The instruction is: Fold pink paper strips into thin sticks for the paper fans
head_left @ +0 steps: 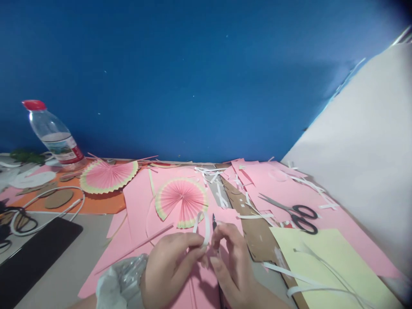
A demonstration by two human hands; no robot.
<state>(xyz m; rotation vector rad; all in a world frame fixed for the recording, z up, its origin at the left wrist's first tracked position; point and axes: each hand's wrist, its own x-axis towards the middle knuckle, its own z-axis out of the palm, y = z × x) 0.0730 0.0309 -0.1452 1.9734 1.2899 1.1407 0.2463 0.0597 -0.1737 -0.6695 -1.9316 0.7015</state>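
Between the thumb and forefinger of my left hand a narrow white paper strip is pinched, bent into a loop. Close beside it, my right hand has its fingers curled round a slim dark pen, whose pointed tip sticks up past the fingertips. Part of the pen's shaft is hidden by the fingers. Just beyond both hands lies a round pleated pink paper fan with a yellow-green edge and a gap at its front. Pink paper sheets spread beneath the hands.
Black-handled scissors lie on the right, beside a pale yellow sheet and brown cardboard. A second pleated fan, a red-capped bottle, a white cable and a black phone occupy the left. A blue wall stands behind.
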